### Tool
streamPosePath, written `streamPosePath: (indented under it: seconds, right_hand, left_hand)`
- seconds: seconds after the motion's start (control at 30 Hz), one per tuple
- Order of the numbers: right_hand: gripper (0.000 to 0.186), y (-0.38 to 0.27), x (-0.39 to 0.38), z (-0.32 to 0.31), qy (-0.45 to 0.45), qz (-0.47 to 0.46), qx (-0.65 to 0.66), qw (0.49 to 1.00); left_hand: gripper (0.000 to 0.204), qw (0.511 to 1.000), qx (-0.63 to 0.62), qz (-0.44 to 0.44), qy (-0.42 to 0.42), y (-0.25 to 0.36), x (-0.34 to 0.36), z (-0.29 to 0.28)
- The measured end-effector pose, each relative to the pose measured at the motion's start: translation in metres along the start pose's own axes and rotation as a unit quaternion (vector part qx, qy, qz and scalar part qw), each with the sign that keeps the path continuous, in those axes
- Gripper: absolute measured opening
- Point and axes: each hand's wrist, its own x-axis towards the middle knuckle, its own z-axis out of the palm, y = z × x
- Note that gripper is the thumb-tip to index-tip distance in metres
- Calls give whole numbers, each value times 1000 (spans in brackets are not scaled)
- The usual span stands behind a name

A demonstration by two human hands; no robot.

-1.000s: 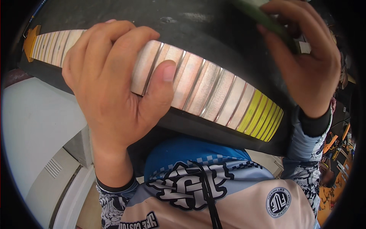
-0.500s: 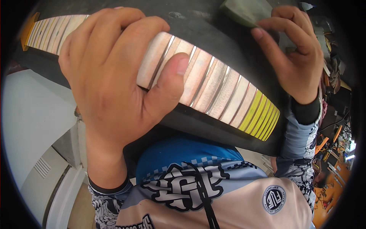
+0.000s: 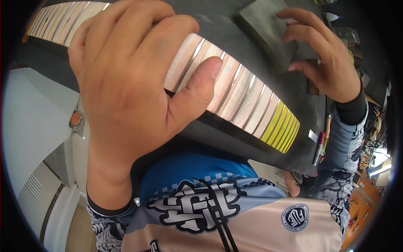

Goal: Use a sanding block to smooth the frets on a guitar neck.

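Note:
A guitar neck (image 3: pixel 247 101) lies slantwise across the dark bench, its fretboard facing up. Pale tape strips fill the gaps between the shiny frets, with yellow-green strips at the near right end. My left hand (image 3: pixel 126 80) is closed over the middle of the neck, thumb along the fretboard and fingers over the far edge, hiding that stretch. Beyond the neck, my right hand (image 3: pixel 323 54) has curved fingers and thumb at the edges of a grey-green block (image 3: pixel 262 29). The block is blurred along its near left side and partly covered by the hand.
Dark matting (image 3: pixel 218 23) covers the bench. A red-and-white marker (image 3: pixel 319 148) lies by its right edge, near a small white label (image 3: pixel 313 135). A small white bottle (image 3: pixel 331 17) and clear packets are at the far right. Cluttered tools stand beyond my right arm.
The block has turned so that more of its broad face shows. My right hand has shifted, its fingers spreading wider over it. My left hand keeps its hold on the neck; the view has moved slightly.

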Motion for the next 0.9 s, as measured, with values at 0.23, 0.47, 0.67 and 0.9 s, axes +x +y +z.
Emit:
streamPosePath:
  seconds: [0.23, 0.47, 0.67, 0.9]
  right_hand:
    - [43, 10, 37, -24, -93, -140, -63, 984]
    - [52, 21, 40, -1, 6, -125, -50, 991]
    - [54, 15, 58, -11, -77, -102, 18, 992]
    - [41, -38, 44, 29, 391, -84, 275, 874]
  left_hand:
    - [31, 1000, -11, 0, -1, 0, 2, -1]
    - [32, 1000, 6, -3, -17, -7, -10, -10]
    - [33, 1000, 0, 4, -12, -13, -13, -10]
    - [33, 1000, 4, -4, -14, -28, -10, -20]
